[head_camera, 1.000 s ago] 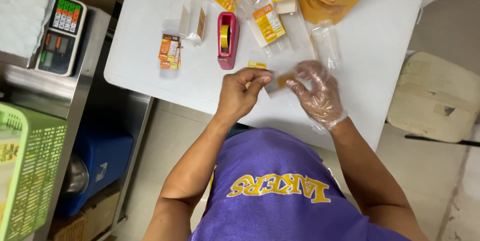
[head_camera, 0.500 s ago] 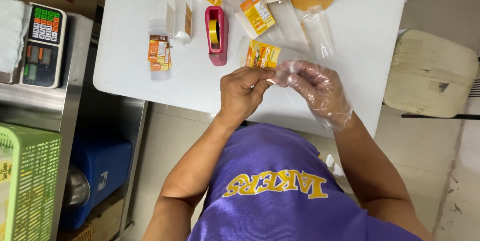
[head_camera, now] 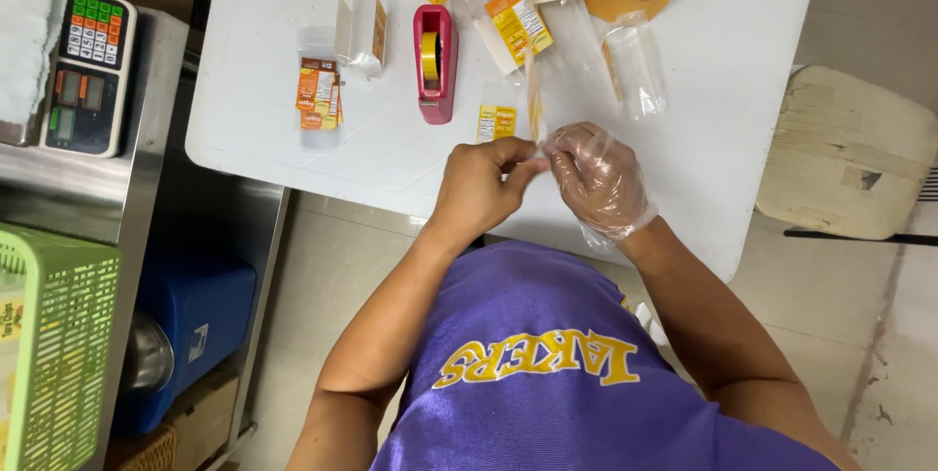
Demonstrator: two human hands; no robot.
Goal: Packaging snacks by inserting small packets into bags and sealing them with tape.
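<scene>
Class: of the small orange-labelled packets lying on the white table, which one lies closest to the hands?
The small yellow-orange packet right of the red tape dispenser, just above the left hand; the others lie farther up.

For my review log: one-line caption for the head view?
Left hand and plastic-gloved right hand pinch a small clear packet over a white table, near a red tape dispenser.

The light is bright and even, and seems to come from above. The white table (head_camera: 293, 139) reflects it strongly and looks almost washed out near its far edge. Shadows are soft and short; the darkest area lies under the table's left edge. The clear bags (head_camera: 635, 65) give small glare spots. The picture is sharp, with slight bending at the corners.
</scene>
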